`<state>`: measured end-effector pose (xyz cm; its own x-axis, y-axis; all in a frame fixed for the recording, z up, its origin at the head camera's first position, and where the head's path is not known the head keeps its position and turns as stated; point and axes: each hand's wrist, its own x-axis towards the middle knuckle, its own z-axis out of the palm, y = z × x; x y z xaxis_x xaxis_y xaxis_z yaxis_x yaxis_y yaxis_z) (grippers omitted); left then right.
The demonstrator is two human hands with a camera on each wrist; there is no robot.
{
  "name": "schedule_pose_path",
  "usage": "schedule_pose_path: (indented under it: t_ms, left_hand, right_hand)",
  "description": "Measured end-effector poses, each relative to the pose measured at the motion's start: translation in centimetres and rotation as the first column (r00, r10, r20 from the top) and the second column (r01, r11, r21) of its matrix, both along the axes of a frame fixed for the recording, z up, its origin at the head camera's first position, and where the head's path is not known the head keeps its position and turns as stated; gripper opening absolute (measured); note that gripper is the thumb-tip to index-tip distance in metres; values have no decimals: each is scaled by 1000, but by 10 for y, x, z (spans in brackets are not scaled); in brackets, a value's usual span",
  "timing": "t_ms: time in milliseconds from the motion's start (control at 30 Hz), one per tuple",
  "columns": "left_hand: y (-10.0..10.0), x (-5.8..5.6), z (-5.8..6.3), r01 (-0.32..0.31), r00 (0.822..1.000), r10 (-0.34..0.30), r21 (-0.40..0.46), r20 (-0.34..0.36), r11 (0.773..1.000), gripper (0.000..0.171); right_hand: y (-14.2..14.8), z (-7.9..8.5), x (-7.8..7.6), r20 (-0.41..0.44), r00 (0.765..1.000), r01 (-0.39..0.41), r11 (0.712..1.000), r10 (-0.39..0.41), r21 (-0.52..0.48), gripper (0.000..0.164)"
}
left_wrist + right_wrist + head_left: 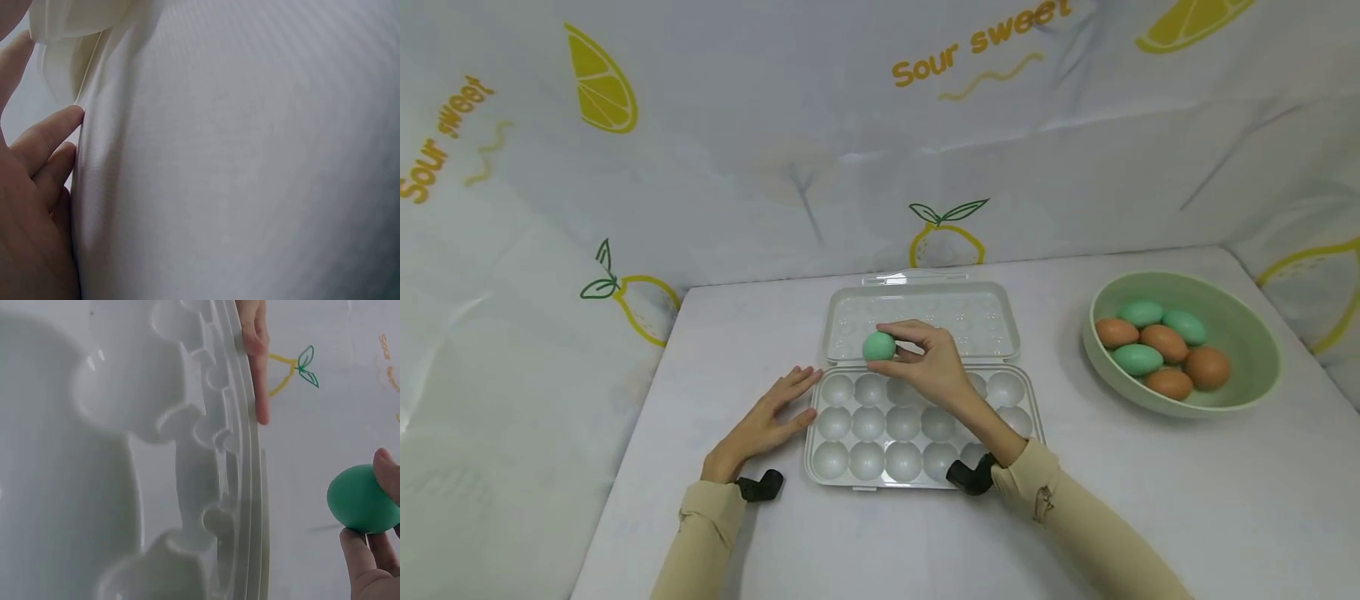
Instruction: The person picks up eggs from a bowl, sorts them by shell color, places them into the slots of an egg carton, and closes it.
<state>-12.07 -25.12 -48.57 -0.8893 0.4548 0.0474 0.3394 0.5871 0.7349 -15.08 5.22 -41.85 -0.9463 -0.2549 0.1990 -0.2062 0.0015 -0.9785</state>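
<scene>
My right hand (pixel 931 363) pinches a green egg (pixel 878 346) between thumb and fingers, above the upper rows of a white egg tray (pixel 886 442). In the right wrist view the same green egg (pixel 362 499) is held at its sides by the fingertips. The tray's round hollows that show hold nothing; some lie behind my right hand and arm. My left hand (pixel 767 421) is spread, with fingertips at the tray's left edge. Behind the tray lies its clear lid (pixel 921 321), folded back.
To the right stands a light green bowl (pixel 1255 367) with several brown eggs (pixel 1163 342) and green eggs (pixel 1138 360) in it. A white cloth with lemon prints (pixel 947 243) hangs behind the table (pixel 1120 500).
</scene>
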Motion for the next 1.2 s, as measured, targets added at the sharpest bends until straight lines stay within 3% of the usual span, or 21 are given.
schedule_pose_path:
  t_ms: [333, 667, 967, 1200]
  left_hand:
    - [0, 0, 2, -8, 1000, 8, -3, 22, 1000, 63]
    - [-1, 1, 0, -9, 999, 9, 0, 42, 1000, 62]
    - [0, -1, -3, -6, 1000, 7, 15, -10, 1000, 61]
    - [0, 1, -8, -22, 999, 24, 32, -40, 999, 59]
  right_hand:
    - [-40, -7, 4, -11, 999, -46, 997, 47, 60, 47]
    - [-49, -4, 17, 120, 982, -160, 982, 147, 103, 50]
    - [-61, -27, 17, -31, 994, -102, 980, 109, 169, 46]
    - [-62, -37, 15, -67, 992, -89, 970, 107, 225, 45]
